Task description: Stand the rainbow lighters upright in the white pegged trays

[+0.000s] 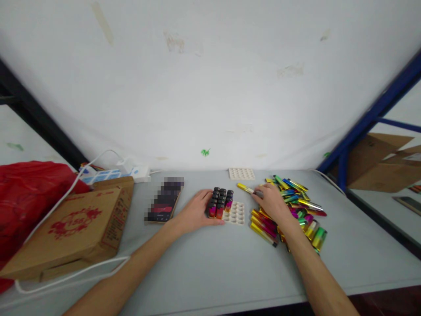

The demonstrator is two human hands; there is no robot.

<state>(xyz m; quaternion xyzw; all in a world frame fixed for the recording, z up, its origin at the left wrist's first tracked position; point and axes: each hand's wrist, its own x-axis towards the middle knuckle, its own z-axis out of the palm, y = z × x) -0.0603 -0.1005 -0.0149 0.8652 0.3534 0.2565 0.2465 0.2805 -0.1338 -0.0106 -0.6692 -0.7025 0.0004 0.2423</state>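
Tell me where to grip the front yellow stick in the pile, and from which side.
Pinch the yellow stick across its middle, on its long sides, coming down from the near-left. It lies flat on the pile's front edge with bare table on that side, while other sticks crowd its far side.

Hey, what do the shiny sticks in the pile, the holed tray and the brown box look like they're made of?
Sticks: likely metal or metallised plastic, glossy, with mirror-like coloured glints; the right hand pinches one gold stick. Tray: probably moulded plastic, matte cream, evenly holed. Box: cardboard, dull brown with red print.
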